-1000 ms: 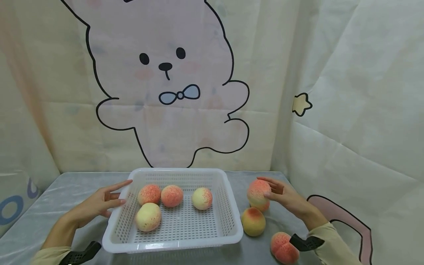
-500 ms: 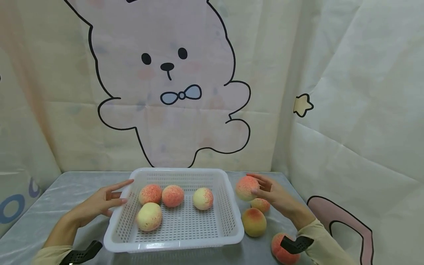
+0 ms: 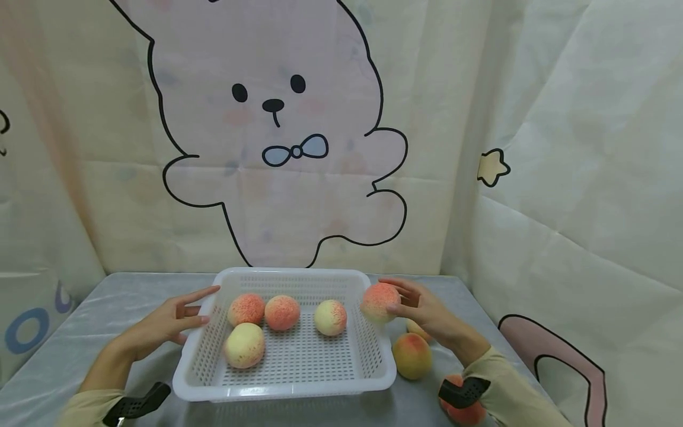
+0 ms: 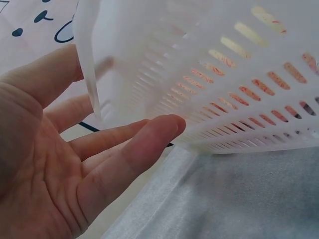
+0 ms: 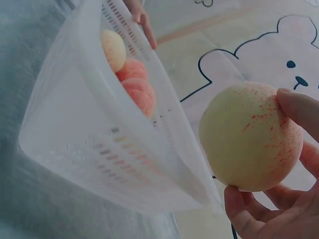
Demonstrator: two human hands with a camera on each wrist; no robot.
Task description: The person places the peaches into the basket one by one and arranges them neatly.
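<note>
My right hand holds a pink-and-cream peach between thumb and fingertips, over the right rim of the white plastic basket. Seen from the right wrist, this peach is raised beside the basket wall, its pale side facing the camera. Inside the basket several peaches lie on the perforated floor: two pink ones and a pale one grouped at left, another pale one right of centre. My left hand rests fairly straight fingers at the left rim, its thumb by the outer wall.
Right of the basket, a yellow-red peach lies on the grey cloth-covered table. One peach behind it is partly hidden by my right hand; a redder one sits under my right wrist strap. A printed curtain hangs behind.
My right hand has carried the peach leftward from the spot behind the yellow-red one to the basket's right rim, uncovering another peach beneath. The left hand stays at the left rim.
</note>
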